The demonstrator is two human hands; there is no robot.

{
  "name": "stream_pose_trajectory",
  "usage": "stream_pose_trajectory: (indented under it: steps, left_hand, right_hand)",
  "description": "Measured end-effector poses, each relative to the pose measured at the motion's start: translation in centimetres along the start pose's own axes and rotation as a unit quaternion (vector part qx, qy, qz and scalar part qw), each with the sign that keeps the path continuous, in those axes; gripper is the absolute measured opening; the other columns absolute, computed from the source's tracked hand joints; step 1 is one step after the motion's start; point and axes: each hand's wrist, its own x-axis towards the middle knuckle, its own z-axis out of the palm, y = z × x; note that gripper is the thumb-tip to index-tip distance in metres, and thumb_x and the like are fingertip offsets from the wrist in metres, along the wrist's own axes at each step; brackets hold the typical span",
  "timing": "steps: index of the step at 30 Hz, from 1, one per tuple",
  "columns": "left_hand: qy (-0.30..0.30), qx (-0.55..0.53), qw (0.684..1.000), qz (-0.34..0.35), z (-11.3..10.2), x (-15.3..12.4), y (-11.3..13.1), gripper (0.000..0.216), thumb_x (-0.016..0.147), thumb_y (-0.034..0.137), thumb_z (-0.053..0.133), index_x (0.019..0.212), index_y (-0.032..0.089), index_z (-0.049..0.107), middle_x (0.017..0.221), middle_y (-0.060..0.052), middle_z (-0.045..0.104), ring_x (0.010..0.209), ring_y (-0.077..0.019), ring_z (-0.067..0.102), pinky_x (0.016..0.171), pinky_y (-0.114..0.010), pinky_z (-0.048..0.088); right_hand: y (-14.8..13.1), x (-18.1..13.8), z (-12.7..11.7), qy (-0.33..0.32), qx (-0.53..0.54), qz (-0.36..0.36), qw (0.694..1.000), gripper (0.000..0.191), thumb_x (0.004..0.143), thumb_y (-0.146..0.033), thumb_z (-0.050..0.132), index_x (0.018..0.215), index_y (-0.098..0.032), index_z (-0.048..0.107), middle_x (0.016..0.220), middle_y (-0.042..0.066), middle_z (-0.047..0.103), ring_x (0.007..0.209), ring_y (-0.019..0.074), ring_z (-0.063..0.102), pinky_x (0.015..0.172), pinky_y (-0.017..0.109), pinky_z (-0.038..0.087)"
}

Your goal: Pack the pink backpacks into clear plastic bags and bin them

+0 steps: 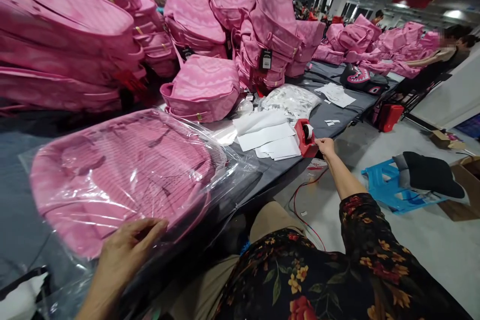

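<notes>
A pink backpack (pixel 123 170) lies in a clear plastic bag (pixel 232 170) on the dark table in front of me. My left hand (pixel 131 245) is at the bag's near edge, thumb and fingers pinched together on the plastic. Farther right, a red tape dispenser (pixel 306 146) with a small roll in it stands at the table edge. My right hand (pixel 325 147) reaches to the dispenser's near side, fingers closed at the tape end; the tape itself is barely visible.
Pink backpacks (pixel 270 35) are piled along the back, one with a black tag (pixel 266 59). White paper sheets (pixel 266 135) and a heap of clear packets (pixel 290 100) lie beside the dispenser. A blue stool (pixel 386 185) with a dark cushion (pixel 431 175) stands on the floor at right.
</notes>
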Motion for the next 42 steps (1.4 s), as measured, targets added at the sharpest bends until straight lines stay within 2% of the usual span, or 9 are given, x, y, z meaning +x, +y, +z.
stream_pose_trajectory:
  steps: [6,13,17,20,24,27,30,35,42]
  left_hand:
    - [0.010,-0.027,0.999,0.022,0.0,0.0,-0.9,0.026,0.064,0.058,0.064,0.060,0.033,0.071,0.065,0.001,0.073,0.065,-0.0268,0.068,0.063,-0.037,0.056]
    - [-0.011,-0.021,0.999,0.030,0.3,-0.4,-0.1,0.037,0.069,0.059,0.060,0.064,0.023,0.071,0.068,-0.003,0.070,0.072,-0.0235,0.063,0.070,-0.033,0.048]
    - [-0.010,-0.026,0.997,0.071,0.8,-0.1,0.0,0.036,0.074,0.053,0.055,0.060,0.021,0.065,0.063,-0.003,0.065,0.068,-0.0198,0.057,0.070,-0.032,0.043]
    - [-0.014,-0.042,0.997,0.063,1.1,0.5,-0.5,0.030,0.074,0.045,0.055,0.062,0.020,0.065,0.062,-0.003,0.063,0.067,-0.0181,0.055,0.068,-0.031,0.039]
    - [0.007,-0.035,0.998,0.060,1.4,0.8,-0.7,0.023,0.074,0.036,0.056,0.060,0.018,0.064,0.062,-0.002,0.060,0.068,-0.0172,0.053,0.067,-0.030,0.036]
    - [0.011,-0.027,0.998,0.057,1.5,0.8,-0.6,0.021,0.074,0.032,0.058,0.060,0.018,0.064,0.060,-0.001,0.058,0.066,-0.0165,0.052,0.066,-0.029,0.036]
    - [0.007,-0.028,0.998,0.058,1.5,0.8,-0.6,0.020,0.076,0.030,0.058,0.061,0.018,0.066,0.059,-0.001,0.057,0.065,-0.0162,0.051,0.066,-0.029,0.036]
    - [0.016,-0.018,0.997,0.077,1.6,0.8,-1.1,0.020,0.078,0.028,0.059,0.062,0.018,0.067,0.062,-0.002,0.060,0.066,-0.0168,0.052,0.069,-0.031,0.037]
    - [0.006,0.008,0.994,0.106,1.6,0.8,-1.6,0.020,0.085,0.029,0.061,0.070,0.018,0.068,0.069,-0.002,0.063,0.073,-0.0187,0.055,0.078,-0.033,0.041]
  right_hand:
    - [1.5,-4.4,-1.3,-0.007,0.120,0.028,0.992,0.029,0.083,-0.048,0.064,0.075,-0.024,0.049,0.059,-0.001,0.058,0.060,0.0168,0.055,0.065,0.029,0.050]
    - [-1.8,-11.3,5.7,-0.230,0.273,0.044,0.933,0.049,0.092,-0.050,0.064,0.068,-0.027,0.028,0.053,-0.011,0.022,0.044,0.0100,0.019,0.039,0.022,0.025]
    - [-9.1,-17.2,9.0,-0.511,0.335,-0.075,0.788,0.046,0.093,-0.062,0.064,0.076,-0.026,0.041,0.059,-0.010,0.024,0.047,0.0100,0.018,0.042,0.022,0.021]
    - [-16.1,-20.1,11.3,-0.665,0.211,-0.284,0.658,0.045,0.090,-0.062,0.069,0.080,-0.024,0.047,0.062,-0.008,0.035,0.053,0.0093,0.028,0.051,0.023,0.026]
    - [-23.5,-22.8,16.3,-0.692,-0.025,-0.540,0.478,0.037,0.094,-0.050,0.068,0.079,-0.021,0.052,0.068,-0.004,0.049,0.063,0.0107,0.038,0.062,0.026,0.028]
    - [-25.6,-24.1,20.0,-0.645,-0.178,-0.624,0.404,0.024,0.095,-0.040,0.068,0.083,-0.022,0.058,0.070,-0.004,0.057,0.061,0.0112,0.041,0.063,0.027,0.026]
    - [-25.7,-24.1,22.0,-0.573,-0.264,-0.655,0.417,0.021,0.091,-0.042,0.074,0.094,-0.024,0.064,0.073,-0.002,0.063,0.062,0.0137,0.047,0.064,0.028,0.025]
    - [-23.4,-22.5,20.3,-0.432,-0.198,-0.679,0.559,0.031,0.089,-0.048,0.078,0.098,-0.021,0.064,0.085,0.004,0.069,0.073,0.0180,0.054,0.064,0.028,0.024]
    - [-21.2,-24.9,20.0,-0.512,-0.171,-0.704,0.461,0.030,0.086,-0.041,0.082,0.086,-0.019,0.062,0.090,0.005,0.066,0.082,0.0188,0.053,0.068,0.028,0.026]
